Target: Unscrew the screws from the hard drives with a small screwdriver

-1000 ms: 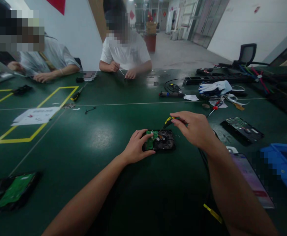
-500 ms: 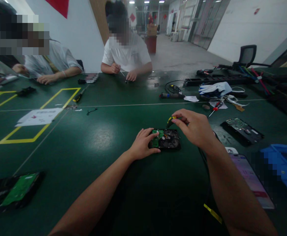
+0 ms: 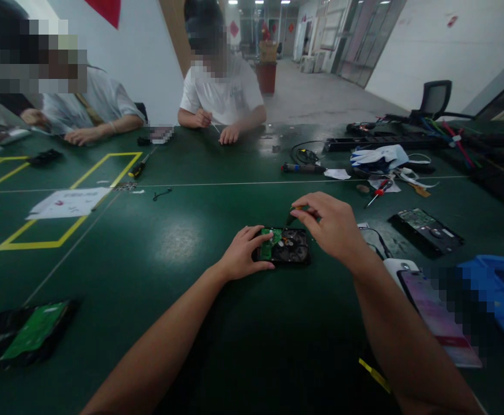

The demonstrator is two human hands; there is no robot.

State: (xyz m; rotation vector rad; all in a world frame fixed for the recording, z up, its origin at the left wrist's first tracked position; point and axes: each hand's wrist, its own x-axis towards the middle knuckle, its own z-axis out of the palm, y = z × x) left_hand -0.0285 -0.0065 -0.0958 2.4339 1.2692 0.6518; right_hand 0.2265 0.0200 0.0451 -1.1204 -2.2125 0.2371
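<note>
A hard drive (image 3: 292,248) lies on the green table with its green circuit board facing up. My left hand (image 3: 243,253) grips its left end, thumb along the near edge and fingers over the far side and the board. Above the drive's far edge, my right hand (image 3: 327,225) pinches the handle of a small screwdriver (image 3: 291,217), tilted with its tip down at that edge. The fingers cover most of the handle, and the tip is too small to make out.
Another hard drive (image 3: 427,231) lies to the right, near a phone (image 3: 437,311) and a blue bin (image 3: 500,288). A further drive (image 3: 31,334) sits at the lower left. Beyond are a red screwdriver (image 3: 379,191), gloves (image 3: 381,155) and a paper sheet (image 3: 68,203). Two people work across the table.
The hard drive has shifted slightly left together with my left hand. My right hand and the screwdriver have also moved a little left.
</note>
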